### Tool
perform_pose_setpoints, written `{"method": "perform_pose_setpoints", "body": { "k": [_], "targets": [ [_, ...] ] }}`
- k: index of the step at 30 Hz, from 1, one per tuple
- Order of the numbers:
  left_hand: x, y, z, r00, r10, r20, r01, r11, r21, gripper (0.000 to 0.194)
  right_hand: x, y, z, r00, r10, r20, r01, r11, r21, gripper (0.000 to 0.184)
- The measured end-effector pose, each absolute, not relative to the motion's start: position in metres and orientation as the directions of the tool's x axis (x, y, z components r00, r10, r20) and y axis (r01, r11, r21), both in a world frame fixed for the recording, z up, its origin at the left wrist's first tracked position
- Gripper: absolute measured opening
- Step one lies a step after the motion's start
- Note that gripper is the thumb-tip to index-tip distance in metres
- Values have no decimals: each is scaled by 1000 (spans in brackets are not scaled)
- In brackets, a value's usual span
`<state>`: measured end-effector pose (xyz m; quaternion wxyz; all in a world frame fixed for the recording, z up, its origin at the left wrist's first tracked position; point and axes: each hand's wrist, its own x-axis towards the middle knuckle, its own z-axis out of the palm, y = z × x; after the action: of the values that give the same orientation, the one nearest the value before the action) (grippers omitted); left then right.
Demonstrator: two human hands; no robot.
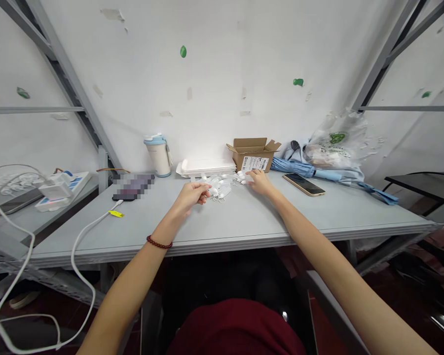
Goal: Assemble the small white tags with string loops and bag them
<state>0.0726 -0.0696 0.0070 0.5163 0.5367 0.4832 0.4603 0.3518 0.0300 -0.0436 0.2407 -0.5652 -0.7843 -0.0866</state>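
White, cord-trailed small pieces, some seemingly in clear wrapping, are gathered on the table between the two hands. By the left hand, the pile's near-left edge is met; its fingers are curled and the thumb is brought close to the forefinger, though whether anything is pinched there cannot be told. The right hand is laid palm down, fingers stretched and lowered over a smaller white cluster; whether a grip has been taken is hidden. By this spread, both groups are presumably placed within easy reach.

Just behind, a stack of flat white pieces is set down, probably piled to save room. Beside it, an open cardboard box is stood with flaps spread, likely so that its inside can be reached. A tumbler is stood near the wall, perhaps away from elbows. Farther out, a phone is joined to a white cable, seemingly for charging.

Counted on the table: two phones, the second being laid to the right; one tumbler; one cardboard box; one plastic bag, beside folded blue fabric. The small pieces and stacked layers overlap too much to be counted.
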Motion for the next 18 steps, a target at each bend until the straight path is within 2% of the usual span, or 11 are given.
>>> {"method": "perform_pose_setpoints", "body": {
  "k": [5, 10, 18],
  "targets": [
    [73, -71, 9, 105, 994, -9, 52, 4, 999, 15, 345, 28, -41, -204, 870, 448, 947, 292, -134, 39],
    [74, -72, 9, 97, 995, -10, 61, 4, 998, 15, 340, 27, -37, -161, 881, 446, 957, 250, -147, 30],
    [74, -70, 6, 121, 993, 7, 72, -16, 997, 16, 334, 14, -22, -57, 793, 607, 870, 338, -360, 27]
  ]
}}
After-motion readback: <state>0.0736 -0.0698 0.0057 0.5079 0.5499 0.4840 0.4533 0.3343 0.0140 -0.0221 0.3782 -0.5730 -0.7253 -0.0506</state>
